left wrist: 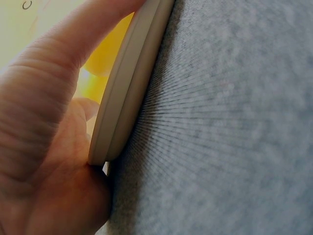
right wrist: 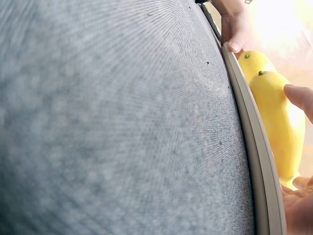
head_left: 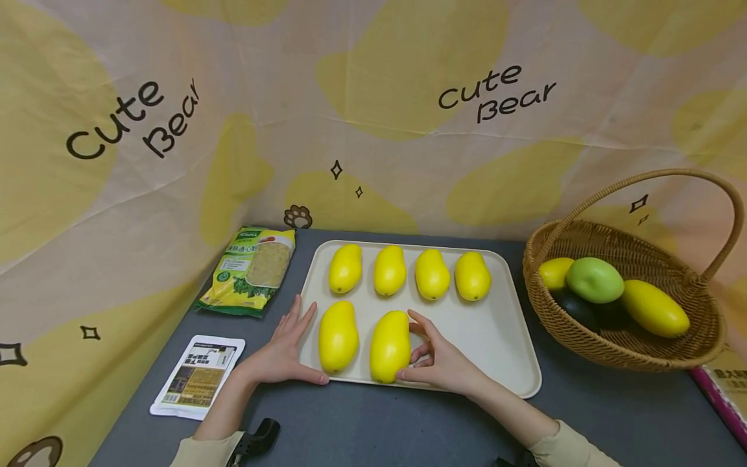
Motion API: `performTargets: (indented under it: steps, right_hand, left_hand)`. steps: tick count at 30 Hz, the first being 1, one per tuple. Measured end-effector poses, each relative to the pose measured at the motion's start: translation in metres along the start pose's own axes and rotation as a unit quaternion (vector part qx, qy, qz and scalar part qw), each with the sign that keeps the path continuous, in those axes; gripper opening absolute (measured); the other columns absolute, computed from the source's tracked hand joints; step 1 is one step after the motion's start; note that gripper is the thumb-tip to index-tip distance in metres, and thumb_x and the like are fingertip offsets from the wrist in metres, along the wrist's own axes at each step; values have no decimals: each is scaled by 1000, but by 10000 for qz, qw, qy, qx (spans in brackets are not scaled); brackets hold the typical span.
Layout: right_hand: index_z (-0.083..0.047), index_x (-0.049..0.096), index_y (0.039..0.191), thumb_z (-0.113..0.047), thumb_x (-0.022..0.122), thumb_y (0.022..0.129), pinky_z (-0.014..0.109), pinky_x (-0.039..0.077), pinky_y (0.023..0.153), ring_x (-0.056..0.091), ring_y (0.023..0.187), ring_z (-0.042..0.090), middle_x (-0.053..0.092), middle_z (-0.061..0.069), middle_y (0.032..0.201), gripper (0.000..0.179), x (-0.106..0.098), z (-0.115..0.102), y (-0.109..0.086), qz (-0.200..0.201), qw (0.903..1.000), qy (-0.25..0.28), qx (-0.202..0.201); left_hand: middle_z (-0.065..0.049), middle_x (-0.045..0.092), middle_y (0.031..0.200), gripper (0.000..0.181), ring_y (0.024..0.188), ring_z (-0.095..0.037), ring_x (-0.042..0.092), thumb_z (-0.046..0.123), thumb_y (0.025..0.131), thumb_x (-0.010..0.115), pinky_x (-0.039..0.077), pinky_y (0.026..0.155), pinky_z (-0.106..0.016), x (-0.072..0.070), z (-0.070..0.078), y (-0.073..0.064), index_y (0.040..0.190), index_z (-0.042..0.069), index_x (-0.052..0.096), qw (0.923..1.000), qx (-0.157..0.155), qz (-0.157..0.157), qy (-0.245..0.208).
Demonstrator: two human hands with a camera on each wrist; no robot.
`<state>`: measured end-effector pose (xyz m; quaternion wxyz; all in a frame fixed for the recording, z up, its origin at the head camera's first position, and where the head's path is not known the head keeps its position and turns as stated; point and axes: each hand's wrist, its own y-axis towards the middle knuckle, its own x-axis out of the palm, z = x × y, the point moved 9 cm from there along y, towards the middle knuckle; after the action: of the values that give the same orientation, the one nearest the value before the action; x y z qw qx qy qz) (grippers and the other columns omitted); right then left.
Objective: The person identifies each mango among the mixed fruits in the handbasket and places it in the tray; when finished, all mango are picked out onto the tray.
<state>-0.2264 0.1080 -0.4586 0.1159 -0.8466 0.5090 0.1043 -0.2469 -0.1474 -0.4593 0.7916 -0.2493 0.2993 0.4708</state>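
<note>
Mango [head_left: 390, 347], smooth and oval, is gripped by the curved right hand [head_left: 441, 364], the left hand [head_left: 284, 352] splayed against the round-cornered tray [head_left: 478, 344].

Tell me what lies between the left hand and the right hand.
Two yellow mangoes, side by side on the tray, with the right hand gripping the one nearer it; the head view shows this.

We see smooth, softly glossy skins on the yellow mangoes [head_left: 390, 347]; the cream tray [head_left: 467, 344] looks like smooth, matt plastic; the grey tabletop [head_left: 373, 428] seems matt and finely grained; we find rough woven wicker in the basket [head_left: 618, 250]; a smooth sheen on the green fruit [head_left: 595, 280]; glossy plastic film on the yellow packet [head_left: 251, 271]; creased matt cloth in the backdrop [head_left: 379, 97].
</note>
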Motion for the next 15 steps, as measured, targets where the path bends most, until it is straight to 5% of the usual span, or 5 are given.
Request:
performTargets:
  steps: [15]
  right_hand:
    - [-15,22,154,-24,77,85,24,51,76,61,90,22,36,21,149,89,-4,2,-5,21,9992,267,285]
  left_hand:
    - [-20,-23,158,133,144,-44,-13,53,61,87,-6,110,-65,1,-3,0,157,9,8,10000,-20,43,13]
